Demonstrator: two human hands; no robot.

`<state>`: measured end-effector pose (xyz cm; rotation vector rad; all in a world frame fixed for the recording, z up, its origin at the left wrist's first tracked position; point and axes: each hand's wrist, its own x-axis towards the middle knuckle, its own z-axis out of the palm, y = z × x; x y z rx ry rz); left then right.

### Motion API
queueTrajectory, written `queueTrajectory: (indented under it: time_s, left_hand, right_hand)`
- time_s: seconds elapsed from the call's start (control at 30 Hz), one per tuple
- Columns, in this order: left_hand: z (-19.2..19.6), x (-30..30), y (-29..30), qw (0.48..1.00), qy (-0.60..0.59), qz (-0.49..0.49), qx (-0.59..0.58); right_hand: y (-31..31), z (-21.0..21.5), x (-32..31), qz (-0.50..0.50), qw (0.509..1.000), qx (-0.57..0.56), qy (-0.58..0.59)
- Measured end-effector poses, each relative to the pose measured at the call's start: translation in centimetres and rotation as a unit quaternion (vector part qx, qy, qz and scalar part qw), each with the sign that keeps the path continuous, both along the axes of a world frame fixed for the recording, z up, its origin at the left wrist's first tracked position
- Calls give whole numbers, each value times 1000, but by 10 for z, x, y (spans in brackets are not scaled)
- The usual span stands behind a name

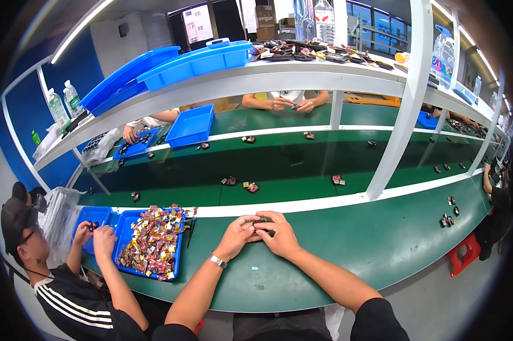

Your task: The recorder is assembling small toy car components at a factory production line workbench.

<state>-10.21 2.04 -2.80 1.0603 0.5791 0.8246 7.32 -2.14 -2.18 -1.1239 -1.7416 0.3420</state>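
A small black part [261, 223] is held between my two hands over the green bench [302, 273]. My left hand [238, 236], with a metal-banded watch on its wrist, has its fingers closed on the part's left side. From the other side, my right hand [278, 234] pinches the same part, its fingertips meeting those of the left. My fingers cover most of the part, so its exact kind cannot be made out. Left of my hands stands a blue tray [119, 241] heaped with small red, yellow and black pieces [154, 238].
Beside me on the left, a person [92, 267] handles a small dark piece over another blue tray [100, 215]. Several small parts [251, 186] lie on the green conveyor [290, 196] ahead. A white post [401, 108] and shelf rise beyond my hands. Black parts [448, 220] lie at right.
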Motion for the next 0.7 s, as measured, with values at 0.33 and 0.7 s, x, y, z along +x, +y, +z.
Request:
queueTrajectory:
  time_s: [0.33, 0.7]
  left_hand:
    - [0, 0, 1, 999, -35, -22, 5]
    - [4, 3, -3, 1000, -7, 20, 16]
  right_hand:
    - [2, 0, 3, -10, 1000, -1, 14]
    - [3, 5, -2, 1, 1000, 12, -27]
